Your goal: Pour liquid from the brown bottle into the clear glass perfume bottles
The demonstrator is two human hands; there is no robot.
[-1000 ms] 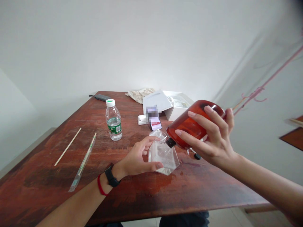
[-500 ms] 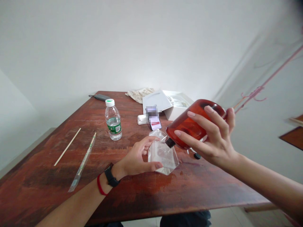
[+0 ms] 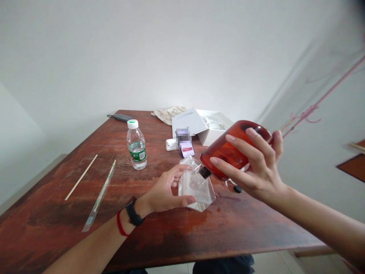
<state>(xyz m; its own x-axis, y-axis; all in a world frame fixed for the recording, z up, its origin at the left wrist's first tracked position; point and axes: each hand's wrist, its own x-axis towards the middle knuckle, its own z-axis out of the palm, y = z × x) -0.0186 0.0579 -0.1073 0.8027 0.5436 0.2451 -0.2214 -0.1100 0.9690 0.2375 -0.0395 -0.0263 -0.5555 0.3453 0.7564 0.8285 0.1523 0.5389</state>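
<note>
Red-brown bottle tipped over a clear container

The right hand (image 3: 261, 163) grips a see-through red-brown bottle (image 3: 221, 156), its fingers spread along the side. The bottle is held in the air over the wooden table (image 3: 154, 243), tilted so that its black neck (image 3: 204, 172) points down and to the left, at the top of a clear, angular container (image 3: 199, 192). Whether the neck touches the container is hard to tell.

The left hand (image 3: 168, 192) holds that container from the left side — thumb across the near face, fingers curled at the back. A black watch (image 3: 134, 211) and a red band (image 3: 122, 224) circle the left wrist. Wet marks (image 3: 196, 222) shine on the wood just in front of the container, and a small black cap (image 3: 237, 188) lies to its right, below the tilted bottle.

Left of the hands stands a water bottle (image 3: 137, 150) with a green label (white cap on, partly filled). Farther left lie a bare wooden stick (image 3: 81, 177) and a wrapper (image 3: 98, 199) with a stick in it. Behind the container are a phone (image 3: 187, 148), a white box (image 3: 213, 137) and a crumpled cloth (image 3: 168, 114).
</note>
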